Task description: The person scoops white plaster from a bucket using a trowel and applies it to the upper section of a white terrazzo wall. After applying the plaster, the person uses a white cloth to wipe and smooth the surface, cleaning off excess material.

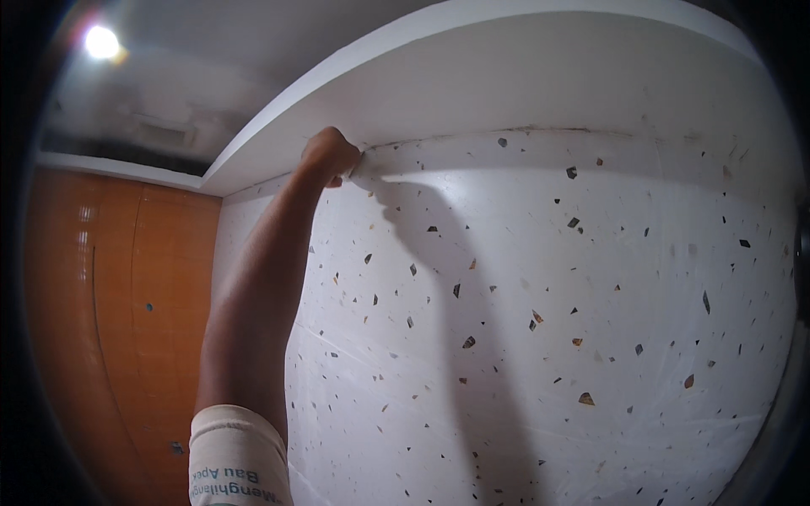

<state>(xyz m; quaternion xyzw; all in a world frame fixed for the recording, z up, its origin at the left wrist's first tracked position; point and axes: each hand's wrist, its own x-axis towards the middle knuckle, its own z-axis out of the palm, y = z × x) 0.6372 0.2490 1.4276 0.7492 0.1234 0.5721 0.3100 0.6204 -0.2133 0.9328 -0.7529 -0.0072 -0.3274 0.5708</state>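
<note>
One arm rose from the lower edge, bare along its length, with a cream sleeve [236, 460] bearing printed lettering at its base. From its place on the left of the view it seemed to be the person's left arm, though that could not be told for certain. The left hand [327, 157] was curled into a loose fist, knuckles up, pressed into the corner where the wall met the ceiling ledge. Whether the fingers pinched anything could not be told; they were hidden behind the knuckles. The other hand was out of view.

Just right of the hand, and spreading well below it, the terrazzo wall [540, 337] was smooth and white, scattered with small angular chips in black, grey and brown. The arm cast a soft shadow down it. Directly above the hand, touching it, ran the white ceiling ledge [506, 84], flat, matte and sharp-edged. Left of the arm stood a glossy orange tiled wall [118, 320]. A round ceiling light [101, 42] glowed far up to the left.
</note>
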